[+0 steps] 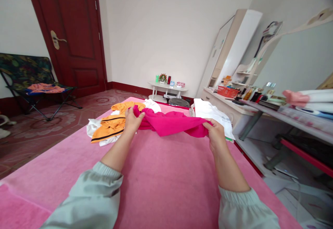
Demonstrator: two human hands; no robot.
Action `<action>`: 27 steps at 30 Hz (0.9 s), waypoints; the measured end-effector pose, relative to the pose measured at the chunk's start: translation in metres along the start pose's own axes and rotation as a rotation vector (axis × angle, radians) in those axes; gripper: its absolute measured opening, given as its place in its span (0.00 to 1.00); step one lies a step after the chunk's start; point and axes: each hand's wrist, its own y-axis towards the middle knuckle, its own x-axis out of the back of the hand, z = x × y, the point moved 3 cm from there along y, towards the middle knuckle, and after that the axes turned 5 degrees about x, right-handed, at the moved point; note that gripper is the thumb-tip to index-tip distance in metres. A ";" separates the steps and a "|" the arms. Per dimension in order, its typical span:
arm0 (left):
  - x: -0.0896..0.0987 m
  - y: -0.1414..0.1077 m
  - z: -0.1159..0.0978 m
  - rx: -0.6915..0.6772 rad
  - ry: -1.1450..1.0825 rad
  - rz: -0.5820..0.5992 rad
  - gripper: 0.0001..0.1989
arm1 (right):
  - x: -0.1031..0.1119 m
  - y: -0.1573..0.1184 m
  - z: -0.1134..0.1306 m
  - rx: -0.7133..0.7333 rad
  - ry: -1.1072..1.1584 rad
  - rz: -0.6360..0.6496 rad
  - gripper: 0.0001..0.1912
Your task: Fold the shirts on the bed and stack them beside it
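Note:
A magenta cloth (pixel 170 123) is stretched sideways between my two hands, its middle sagging in loose folds with one corner hanging down. My left hand (pixel 133 119) grips its left end, fingers closed on the fabric. At its right end my right hand (pixel 214 132) pinches the cloth. Just left of my left hand lies a rumpled pile with an orange garment with black stripes (pixel 110 126) and white cloth (pixel 93 127). Behind my right hand, folded white clothes (pixel 212 112) lie in a stack. All of this is on or above the pink bedspread (pixel 169 180).
A small white table (pixel 168 86) with ornaments stands against the far wall. At the left is a folding chair (pixel 39 73) with clothing on it, near a dark red door (pixel 74 31). A dresser with a red basket (pixel 227 92) and a metal-legged table (pixel 299 116) stand at the right.

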 end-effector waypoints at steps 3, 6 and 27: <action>-0.024 -0.047 -0.046 -0.322 0.392 0.212 0.29 | -0.007 -0.003 -0.004 -0.021 0.020 0.004 0.13; -0.045 -0.100 -0.084 -0.632 0.451 0.416 0.33 | -0.019 -0.010 0.002 0.045 0.024 0.062 0.11; -0.004 -0.012 -0.007 -0.164 0.133 0.059 0.12 | -0.008 -0.011 0.023 0.282 0.261 -0.210 0.09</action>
